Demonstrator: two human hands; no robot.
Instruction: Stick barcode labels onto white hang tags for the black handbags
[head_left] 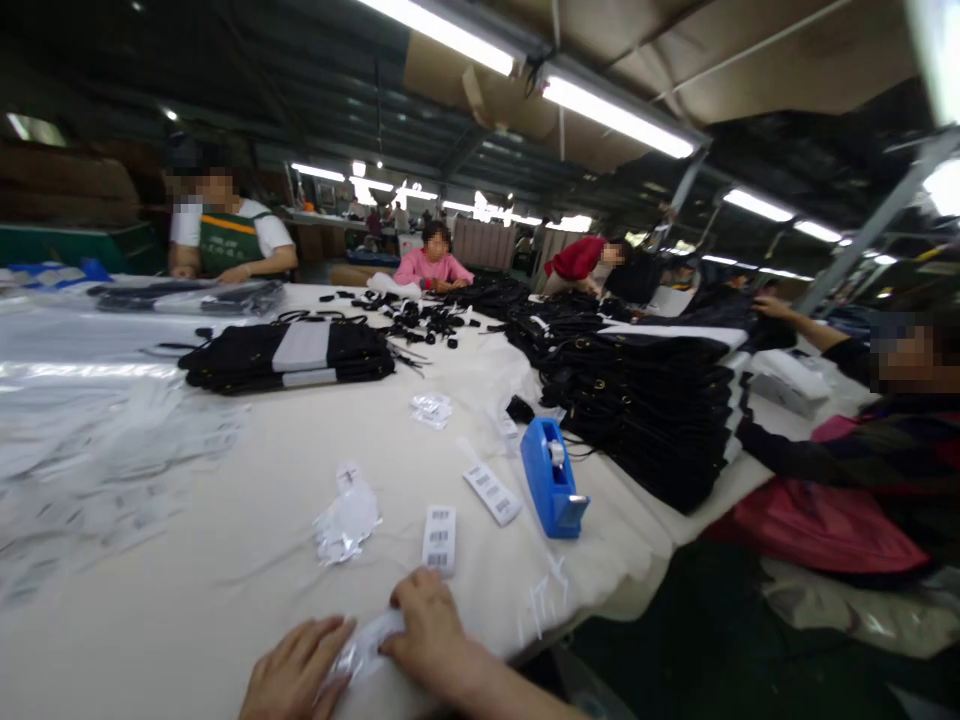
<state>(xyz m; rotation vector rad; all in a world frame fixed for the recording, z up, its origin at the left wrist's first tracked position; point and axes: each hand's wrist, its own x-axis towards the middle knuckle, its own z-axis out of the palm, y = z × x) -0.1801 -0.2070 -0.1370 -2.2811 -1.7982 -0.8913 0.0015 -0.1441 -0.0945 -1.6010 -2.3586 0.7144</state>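
At the near edge of the table, a small clear plastic bag [365, 645] lies between my two hands. My left hand [300, 668] rests on its left side with the fingers bent over the plastic. My right hand [431, 630] pinches its right end between thumb and fingers. What is inside the bag cannot be made out. Just beyond my right hand lies a white barcode label sheet [439, 540], with a second label sheet [491, 493] farther right. A blue tape dispenser [551, 480] stands to the right of them. A pile of white hang tags [347, 515] lies ahead of my left hand.
Stacked black bags [637, 410] fill the right side, and another black stack [292, 350] sits at the back left. Clear plastic sleeves [112, 450] cover the left. Co-workers are around the table, one person [885, 430] close at the right. The table edge [622, 605] runs along the near right.
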